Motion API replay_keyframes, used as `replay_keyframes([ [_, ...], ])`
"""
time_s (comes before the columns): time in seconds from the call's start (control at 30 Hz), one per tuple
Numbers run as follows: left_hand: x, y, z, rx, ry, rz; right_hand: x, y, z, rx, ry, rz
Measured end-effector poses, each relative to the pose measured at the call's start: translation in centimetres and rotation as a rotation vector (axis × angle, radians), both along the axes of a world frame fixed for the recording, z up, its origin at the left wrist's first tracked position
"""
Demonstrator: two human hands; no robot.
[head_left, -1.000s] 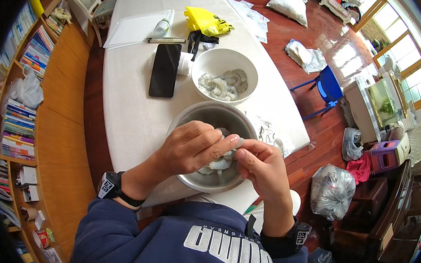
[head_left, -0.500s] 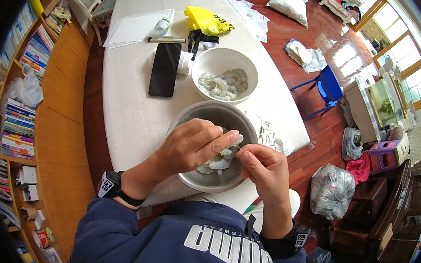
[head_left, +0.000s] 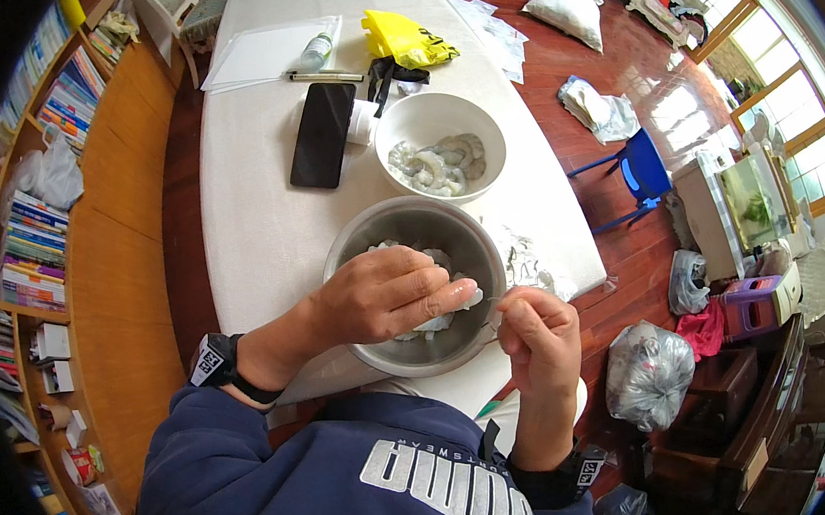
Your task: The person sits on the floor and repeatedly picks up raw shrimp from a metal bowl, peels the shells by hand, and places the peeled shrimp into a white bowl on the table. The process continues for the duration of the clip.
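- My left hand (head_left: 385,294) keeps a closed grip on a pale raw shrimp (head_left: 458,296), held over the steel bowl (head_left: 415,233) at the near edge of the desk (head_left: 250,204).
- My right hand (head_left: 543,338) pinches narrow on something thin beside the bowl's rim; what it is, I cannot tell.
- Beyond stands a white bowl (head_left: 444,118) of peeled shrimp, a black phone (head_left: 322,134) just left of it.

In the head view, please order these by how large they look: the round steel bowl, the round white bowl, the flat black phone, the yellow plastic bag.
1. Round steel bowl, though it is nearer the camera, which helps.
2. Round white bowl.
3. Flat black phone.
4. Yellow plastic bag, farthest away, so its true size is unsure.
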State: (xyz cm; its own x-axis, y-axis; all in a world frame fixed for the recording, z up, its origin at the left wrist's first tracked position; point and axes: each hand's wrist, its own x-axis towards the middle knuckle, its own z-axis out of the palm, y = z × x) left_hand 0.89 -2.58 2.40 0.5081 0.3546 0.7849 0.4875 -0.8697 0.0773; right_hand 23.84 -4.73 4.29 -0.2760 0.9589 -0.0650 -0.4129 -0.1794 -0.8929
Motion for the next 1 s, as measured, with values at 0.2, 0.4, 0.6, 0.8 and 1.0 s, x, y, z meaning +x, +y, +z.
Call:
replay_keyframes([
  [0.2,-0.1,0.3,0.1,-0.015,-0.017,0.008,1.1,0.3,-0.1,0.036,0.019,-0.042],
  [0.4,-0.1,0.6,0.2,-0.153,-0.035,0.039,2.8,1.3,0.5,0.137,-0.524,-0.229],
  [0.6,-0.3,1.0,-0.4,-0.268,0.050,0.090,5.8,3.5,-0.3,0.060,-0.665,-0.113],
  [0.8,-0.6,1.2,-0.8,-0.295,0.093,0.092,7.6,5.2,-4.5,-0.266,-0.560,0.038],
  [1.0,-0.7,1.3,-0.6,-0.311,0.136,0.114,8.7,3.5,-6.9,-0.257,-0.532,0.013],
])
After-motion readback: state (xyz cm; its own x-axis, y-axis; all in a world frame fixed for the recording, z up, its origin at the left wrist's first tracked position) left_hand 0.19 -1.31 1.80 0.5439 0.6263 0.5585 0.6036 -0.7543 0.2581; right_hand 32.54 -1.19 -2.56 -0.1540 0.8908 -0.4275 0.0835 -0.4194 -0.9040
